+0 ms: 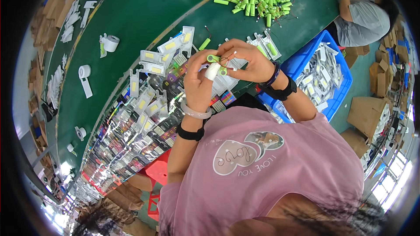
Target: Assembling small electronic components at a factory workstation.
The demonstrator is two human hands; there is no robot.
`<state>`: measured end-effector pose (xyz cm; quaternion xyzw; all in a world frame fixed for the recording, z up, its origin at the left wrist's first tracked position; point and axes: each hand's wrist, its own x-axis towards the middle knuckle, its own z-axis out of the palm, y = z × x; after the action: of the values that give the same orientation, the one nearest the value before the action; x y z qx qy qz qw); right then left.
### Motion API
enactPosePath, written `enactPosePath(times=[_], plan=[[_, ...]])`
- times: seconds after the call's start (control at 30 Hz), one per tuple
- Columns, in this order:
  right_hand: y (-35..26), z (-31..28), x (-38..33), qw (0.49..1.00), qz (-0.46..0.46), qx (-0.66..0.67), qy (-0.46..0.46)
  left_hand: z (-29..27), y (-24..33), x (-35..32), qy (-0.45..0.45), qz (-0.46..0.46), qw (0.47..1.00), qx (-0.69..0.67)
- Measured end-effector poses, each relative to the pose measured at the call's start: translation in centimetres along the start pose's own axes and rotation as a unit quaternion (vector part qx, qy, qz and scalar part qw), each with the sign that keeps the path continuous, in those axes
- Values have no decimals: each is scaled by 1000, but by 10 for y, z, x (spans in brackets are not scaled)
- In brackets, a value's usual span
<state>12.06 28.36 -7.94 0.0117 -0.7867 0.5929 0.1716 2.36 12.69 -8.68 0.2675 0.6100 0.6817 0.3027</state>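
Both hands meet above the edge of a green worktable (131,13). My left hand (197,81) pinches a small green battery cell (214,58) with thin red and black wires; one finger wears a white finger cot (212,72). My right hand (249,61) grips the same cell and its wires from the other side. Below the hands lie several white lamp housings with yellow light panels (162,51).
A heap of green battery cells (256,0) lies farther up the table. A blue bin of white parts (321,76) stands to the right. Another person (365,17) works at the top right. Tape rolls (111,43), packaged items (131,135), cardboard boxes (367,113) and a red stool (157,172) surround me.
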Motion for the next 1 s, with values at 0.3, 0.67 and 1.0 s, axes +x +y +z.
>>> enactPosePath(times=[0.3, 0.67, 1.0], plan=[[-6, 3, -15, 996, 80, 31, -9, 7, 1, -12, 11, 14, 1000, 1], [-6, 31, -34, 906, 217, 355, 82, 7, -14, -17, 30, -36, 999, 2], [2, 5, -54, 859, 301, 409, 66, -7, -10, -20, -76, -255, 830, -491]])
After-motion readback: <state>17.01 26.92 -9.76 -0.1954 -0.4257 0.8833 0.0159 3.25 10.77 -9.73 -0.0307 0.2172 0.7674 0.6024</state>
